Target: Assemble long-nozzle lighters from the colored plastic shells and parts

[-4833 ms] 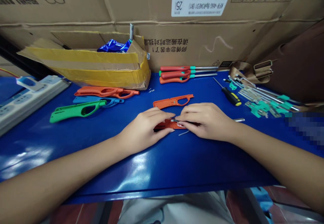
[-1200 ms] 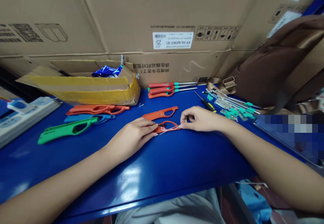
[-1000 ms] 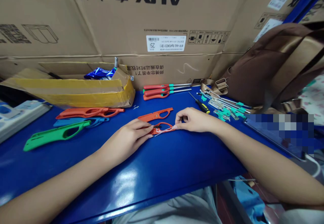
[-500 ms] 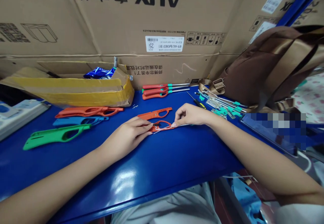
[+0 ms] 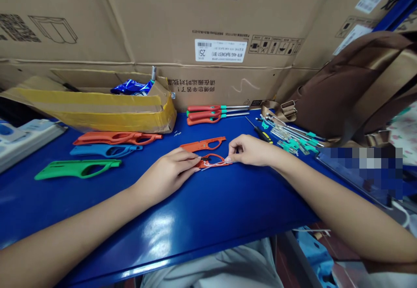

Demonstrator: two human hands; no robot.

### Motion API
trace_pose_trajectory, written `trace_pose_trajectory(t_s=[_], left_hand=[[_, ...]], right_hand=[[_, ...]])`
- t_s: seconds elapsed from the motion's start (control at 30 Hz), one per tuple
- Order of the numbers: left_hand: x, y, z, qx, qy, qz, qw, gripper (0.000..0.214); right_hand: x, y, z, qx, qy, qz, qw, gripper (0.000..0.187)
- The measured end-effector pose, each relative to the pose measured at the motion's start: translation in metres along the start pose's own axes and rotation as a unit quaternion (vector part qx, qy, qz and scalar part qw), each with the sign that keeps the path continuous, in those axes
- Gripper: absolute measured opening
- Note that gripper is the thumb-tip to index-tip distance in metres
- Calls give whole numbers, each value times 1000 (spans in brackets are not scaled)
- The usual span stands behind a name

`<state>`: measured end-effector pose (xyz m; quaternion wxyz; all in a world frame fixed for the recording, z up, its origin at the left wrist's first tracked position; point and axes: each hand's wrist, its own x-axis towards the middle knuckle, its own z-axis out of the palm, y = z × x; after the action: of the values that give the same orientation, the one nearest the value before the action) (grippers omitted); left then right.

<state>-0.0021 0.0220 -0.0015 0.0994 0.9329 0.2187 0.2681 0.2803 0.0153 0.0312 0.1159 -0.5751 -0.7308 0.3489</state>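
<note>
An orange plastic handle shell [image 5: 213, 161] lies on the blue table [image 5: 202, 210] with a thin white wire running through it. My left hand [image 5: 169, 173] lies over the shell's left end, fingers closed on it and pressing it down. My right hand [image 5: 249, 150] pinches the wire at the shell's right end. A matching orange shell half [image 5: 203, 144] lies just behind, touching neither hand.
Orange [image 5: 117, 138], blue [image 5: 104, 150] and green [image 5: 78, 168] shells lie at left. A taped cardboard box [image 5: 97, 110] stands behind them, a power strip [image 5: 22, 138] far left. Red-handled assembled tools [image 5: 215, 114], a screwdriver [image 5: 263, 134], metal rods with teal parts [image 5: 293, 138] and a brown bag [image 5: 352, 88] sit right.
My right hand has slid from over the shell to its right end, where it pinches the wire. My left hand stays on the left end. The camera has lifted and turned right.
</note>
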Motion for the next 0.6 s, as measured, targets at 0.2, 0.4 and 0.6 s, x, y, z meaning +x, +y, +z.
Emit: trace_pose_trajectory(t_s=[0.2, 0.4, 0.6], left_hand=[[0, 0, 1, 19, 5, 14, 1000, 23], [0, 3, 0, 30, 9, 12, 999, 22], [1, 1, 2, 18, 15, 15, 1000, 21]], right_hand=[[0, 4, -5, 40, -28, -12, 999, 34], [-4, 5, -8, 54, -37, -37, 997, 40], [-5, -1, -7, 32, -29, -16, 999, 36]])
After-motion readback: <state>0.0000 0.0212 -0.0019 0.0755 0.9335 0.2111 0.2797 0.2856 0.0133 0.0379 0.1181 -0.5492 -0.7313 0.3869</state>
